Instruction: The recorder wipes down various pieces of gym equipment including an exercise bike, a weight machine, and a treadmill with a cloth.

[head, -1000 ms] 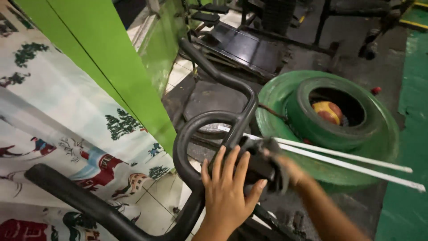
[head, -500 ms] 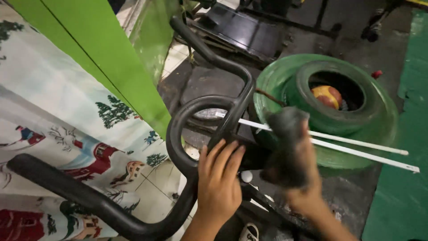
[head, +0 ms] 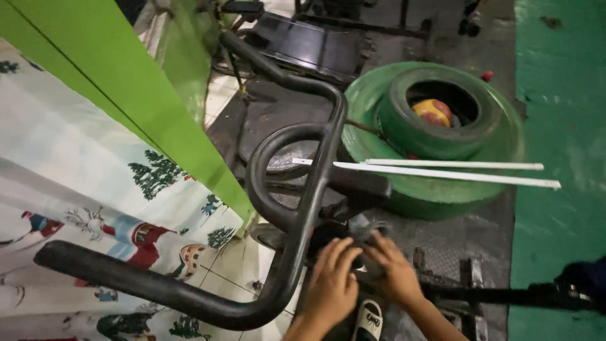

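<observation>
Both hands, left (head: pixel 328 287) and right (head: pixel 394 271), pinching a soft, light dark rag (head: pixel 366 230); wiping beside stiff, heavy handlebar (head: pixel 303 208).

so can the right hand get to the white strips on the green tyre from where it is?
Probably yes. The right hand sits low by the black handlebar; the white strips lie on top of the green tyre, uncovered, with nothing visible between.
</observation>
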